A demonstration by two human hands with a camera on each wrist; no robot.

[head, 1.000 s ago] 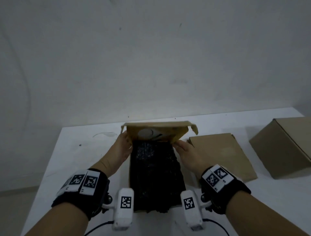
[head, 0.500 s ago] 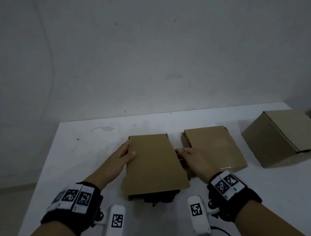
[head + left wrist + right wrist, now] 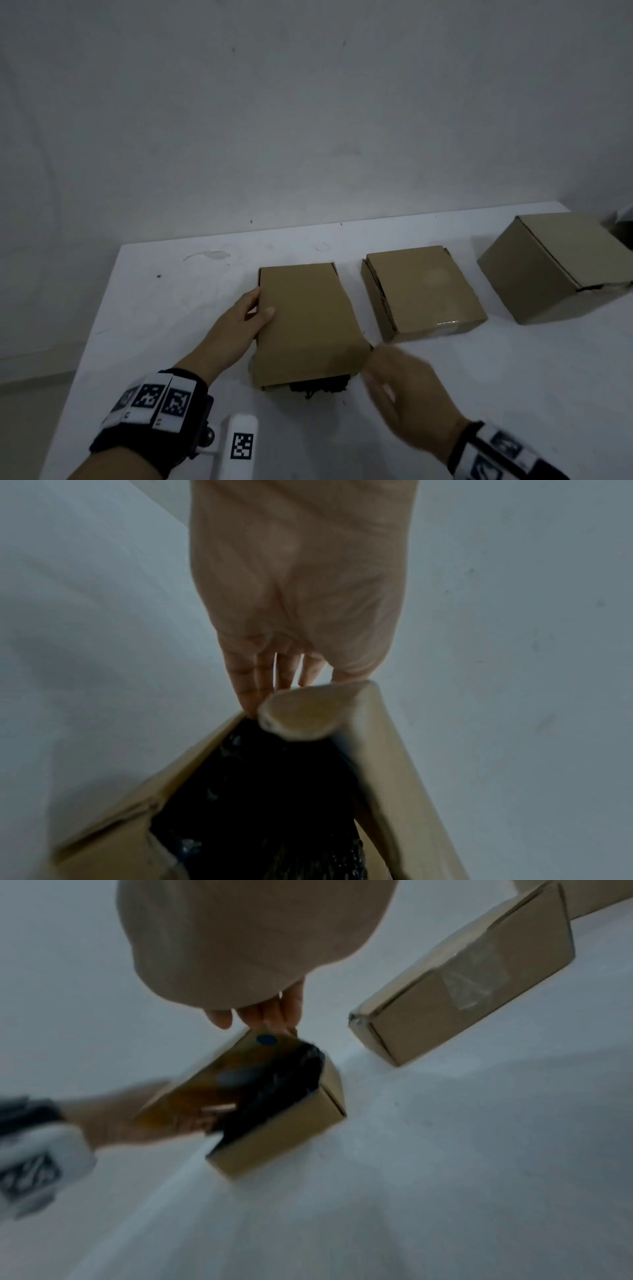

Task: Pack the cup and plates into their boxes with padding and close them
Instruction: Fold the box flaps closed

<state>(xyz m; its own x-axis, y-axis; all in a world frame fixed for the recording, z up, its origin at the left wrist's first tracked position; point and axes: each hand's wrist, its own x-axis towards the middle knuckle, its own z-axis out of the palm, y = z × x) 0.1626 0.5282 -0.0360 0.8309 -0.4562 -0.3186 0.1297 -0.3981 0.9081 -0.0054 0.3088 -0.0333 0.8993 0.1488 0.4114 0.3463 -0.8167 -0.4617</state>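
Flat box on the table, lid lowered over black padding, both hands at its sides.

Head view: the flat box (image 3: pixel 308 325) lies on the white table (image 3: pixel 164 308), black padding (image 3: pixel 320 385) poking from its near end; the left hand (image 3: pixel 239 325) grips its left edge, thumb on the lid. The blurred right hand (image 3: pixel 404 394) is beside the near right corner, a second flat box (image 3: pixel 424 291) and a taller box (image 3: pixel 555 263) to the right. Left wrist view: fingers (image 3: pixel 260 680) extended along the box's side. Right wrist view: whether its fingers (image 3: pixel 274 1012) grip the lid edge, I cannot tell.
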